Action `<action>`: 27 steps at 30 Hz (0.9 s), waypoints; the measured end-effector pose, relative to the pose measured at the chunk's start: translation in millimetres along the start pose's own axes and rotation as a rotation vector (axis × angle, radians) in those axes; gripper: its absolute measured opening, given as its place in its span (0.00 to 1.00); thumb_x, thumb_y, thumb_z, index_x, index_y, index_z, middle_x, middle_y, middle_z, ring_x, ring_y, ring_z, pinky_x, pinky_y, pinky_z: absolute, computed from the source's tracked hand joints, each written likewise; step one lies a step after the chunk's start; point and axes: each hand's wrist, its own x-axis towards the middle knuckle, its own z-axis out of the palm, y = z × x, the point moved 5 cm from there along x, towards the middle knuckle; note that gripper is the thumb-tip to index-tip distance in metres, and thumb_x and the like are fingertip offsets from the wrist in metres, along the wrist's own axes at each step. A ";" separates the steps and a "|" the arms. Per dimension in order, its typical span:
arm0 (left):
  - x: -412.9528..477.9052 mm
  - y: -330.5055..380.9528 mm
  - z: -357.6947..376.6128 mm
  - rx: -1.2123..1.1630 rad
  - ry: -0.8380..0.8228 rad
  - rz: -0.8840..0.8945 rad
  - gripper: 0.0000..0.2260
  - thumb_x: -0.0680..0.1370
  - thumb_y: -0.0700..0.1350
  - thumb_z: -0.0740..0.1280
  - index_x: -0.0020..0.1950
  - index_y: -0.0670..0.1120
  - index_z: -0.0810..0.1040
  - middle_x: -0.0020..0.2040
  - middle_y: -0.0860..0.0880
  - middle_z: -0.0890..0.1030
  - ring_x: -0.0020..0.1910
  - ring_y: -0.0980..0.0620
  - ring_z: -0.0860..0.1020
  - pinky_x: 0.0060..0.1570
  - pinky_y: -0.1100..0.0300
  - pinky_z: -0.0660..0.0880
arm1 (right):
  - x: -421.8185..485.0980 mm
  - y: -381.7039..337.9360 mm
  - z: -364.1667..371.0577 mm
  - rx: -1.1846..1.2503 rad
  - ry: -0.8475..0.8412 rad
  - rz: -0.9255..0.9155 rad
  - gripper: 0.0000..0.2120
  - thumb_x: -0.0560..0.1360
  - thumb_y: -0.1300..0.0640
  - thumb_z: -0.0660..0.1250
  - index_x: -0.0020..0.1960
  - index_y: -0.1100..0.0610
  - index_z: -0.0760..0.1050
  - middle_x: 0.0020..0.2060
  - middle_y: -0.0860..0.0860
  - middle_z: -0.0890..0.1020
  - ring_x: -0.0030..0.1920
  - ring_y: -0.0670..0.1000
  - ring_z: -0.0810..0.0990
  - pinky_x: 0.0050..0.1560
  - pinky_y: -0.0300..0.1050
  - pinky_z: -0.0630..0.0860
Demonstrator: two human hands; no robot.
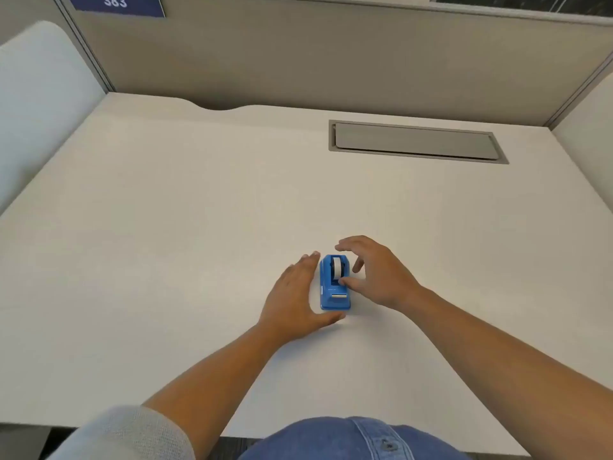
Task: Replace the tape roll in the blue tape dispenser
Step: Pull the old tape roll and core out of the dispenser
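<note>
A small blue tape dispenser (334, 287) stands on the white desk (166, 227), its cutter end toward me. A white tape roll (338, 266) sits upright in its cradle. My left hand (295, 297) lies flat against the dispenser's left side, fingers straight, thumb curling under its near end. My right hand (371, 270) hovers on the right with fingers spread above the roll, and its thumb tip touches the dispenser's top right edge beside the roll. Neither hand is closed around anything.
A grey cable-access flap (414, 141) is set into the desk at the back right. Beige partition walls (298, 61) enclose the desk on the far and right sides. A pale chair back (39, 94) stands at the left.
</note>
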 end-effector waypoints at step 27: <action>13.3 4.2 3.4 -0.157 -0.055 -0.098 0.49 0.66 0.61 0.75 0.77 0.57 0.47 0.72 0.56 0.71 0.67 0.50 0.72 0.65 0.54 0.69 | 23.5 -17.6 -1.1 -0.196 -0.106 -0.053 0.13 0.66 0.58 0.73 0.50 0.49 0.80 0.41 0.45 0.82 0.41 0.48 0.78 0.44 0.48 0.79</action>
